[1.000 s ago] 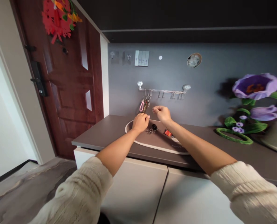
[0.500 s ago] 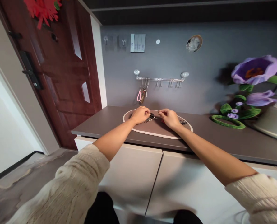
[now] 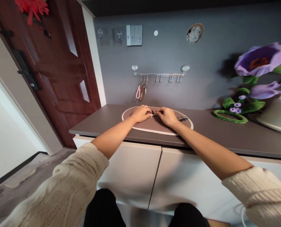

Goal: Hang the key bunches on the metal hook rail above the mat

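Over an oval brown mat with a pale rim (image 3: pixel 152 132), my left hand (image 3: pixel 141 114) is closed around a bunch of keys (image 3: pixel 153 113). Part of the bunch, with a dark piece, shows past the fingertips. My right hand (image 3: pixel 166 116) is closed in a pinch at the right end of the same bunch. Its fingers hide exactly which part they grip. A second set of keys (image 3: pixel 183 118) lies on the mat just right of my right wrist.
A clear hook rail (image 3: pixel 160 74) on the grey wall carries keys with a pink loop (image 3: pixel 138 92). Purple fabric flowers (image 3: pixel 260 63) and a pale rounded object (image 3: pixel 275 115) stand right on the dark countertop (image 3: pixel 208 135). A red-brown door (image 3: pixel 60 63) is left.
My right hand has moved left to meet the keys at my left hand, and the gap between the hands has narrowed. The whole view has shifted slightly.
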`<state>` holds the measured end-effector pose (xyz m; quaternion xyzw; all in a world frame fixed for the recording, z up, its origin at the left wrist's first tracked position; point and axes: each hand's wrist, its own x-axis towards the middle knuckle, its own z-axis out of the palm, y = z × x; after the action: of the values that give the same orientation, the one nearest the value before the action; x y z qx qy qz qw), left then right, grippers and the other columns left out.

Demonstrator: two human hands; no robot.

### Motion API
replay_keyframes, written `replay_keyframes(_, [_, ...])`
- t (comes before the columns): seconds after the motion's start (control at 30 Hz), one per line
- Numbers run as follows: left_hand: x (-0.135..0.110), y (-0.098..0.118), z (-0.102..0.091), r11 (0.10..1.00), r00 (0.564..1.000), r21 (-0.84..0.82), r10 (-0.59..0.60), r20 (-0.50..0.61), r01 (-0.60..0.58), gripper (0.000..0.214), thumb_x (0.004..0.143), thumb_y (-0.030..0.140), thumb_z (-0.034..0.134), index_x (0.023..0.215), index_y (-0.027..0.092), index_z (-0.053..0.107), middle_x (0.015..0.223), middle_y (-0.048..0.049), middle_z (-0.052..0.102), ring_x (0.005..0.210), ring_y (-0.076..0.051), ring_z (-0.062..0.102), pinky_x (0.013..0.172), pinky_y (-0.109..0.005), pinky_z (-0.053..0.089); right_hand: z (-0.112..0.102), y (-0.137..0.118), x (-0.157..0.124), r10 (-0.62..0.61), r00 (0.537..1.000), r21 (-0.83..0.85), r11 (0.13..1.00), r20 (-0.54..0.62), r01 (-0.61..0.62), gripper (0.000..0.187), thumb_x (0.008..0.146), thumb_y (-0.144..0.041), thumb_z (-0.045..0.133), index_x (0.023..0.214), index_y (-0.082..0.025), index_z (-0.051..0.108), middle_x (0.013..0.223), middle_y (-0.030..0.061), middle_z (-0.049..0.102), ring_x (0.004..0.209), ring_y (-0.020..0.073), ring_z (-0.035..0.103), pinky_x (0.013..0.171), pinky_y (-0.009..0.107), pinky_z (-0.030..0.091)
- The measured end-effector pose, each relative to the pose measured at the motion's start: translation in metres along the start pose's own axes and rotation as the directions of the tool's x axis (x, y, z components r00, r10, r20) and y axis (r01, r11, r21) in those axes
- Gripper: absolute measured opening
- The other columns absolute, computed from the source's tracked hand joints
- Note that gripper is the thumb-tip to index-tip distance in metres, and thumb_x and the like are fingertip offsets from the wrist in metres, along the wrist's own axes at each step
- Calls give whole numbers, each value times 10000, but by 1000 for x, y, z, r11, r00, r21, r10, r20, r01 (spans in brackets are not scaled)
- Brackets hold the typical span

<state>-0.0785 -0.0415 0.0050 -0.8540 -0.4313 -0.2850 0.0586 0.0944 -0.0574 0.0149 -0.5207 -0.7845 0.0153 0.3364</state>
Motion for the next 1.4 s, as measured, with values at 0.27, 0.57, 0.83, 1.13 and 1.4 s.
replay_keyframes(0.27, [3, -2, 4, 999, 1000, 30, 17, 20, -17, 243, 838, 269, 428, 870, 202, 660, 917, -43, 636, 910, -168, 529, 835, -278, 395, 0, -1, 0, -4, 1000, 3, 1000, 2, 4, 188, 794, -192, 494, 865, -169, 667, 870, 57, 682, 782, 145, 592, 749, 222, 397])
replay_keyframes(0.57, [4, -3, 6, 999, 1000, 50, 22, -15, -21, 303, 874, 280, 354, 893, 197, 645, 915, -52, 617, 909, -173, 518, 835, -286, 395, 1, 0, 1, 7, 1000, -6, 1000, 1, -7, 195, 793, -192, 491, 880, -167, 664, 882, 59, 680, 801, 148, 590, 761, 224, 395])
replay_keyframes(0.83, [6, -2, 5, 1000, 997, 5, 1, -83, -1, 305, 868, 243, 349, 866, 162, 643, 874, -67, 606, 866, -167, 530, 825, -290, 402, 1, -1, 0, 5, 1000, 20, 1000, 9, -5, 180, 783, -207, 503, 855, -171, 663, 841, 48, 679, 771, 143, 588, 749, 221, 395])
replay_keyframes(1.13, [9, 0, 2, 984, 982, -176, -49, -181, 17, 260, 856, 218, 380, 863, 145, 629, 889, -52, 645, 862, -151, 542, 820, -271, 405, 2, -3, 0, -6, 1000, 81, 997, -18, 8, 188, 774, -220, 487, 821, -167, 662, 801, 42, 674, 736, 136, 578, 741, 226, 398])
replay_keyframes(1.4, [10, 3, 2, 822, 980, -569, -138, -142, 33, 203, 814, 224, 436, 826, 107, 601, 824, -55, 627, 764, -128, 545, 729, -246, 423, 8, 1, 6, -83, 988, 206, 973, -133, 109, 160, 765, -218, 506, 851, -154, 624, 825, 54, 658, 737, 144, 570, 731, 267, 422])
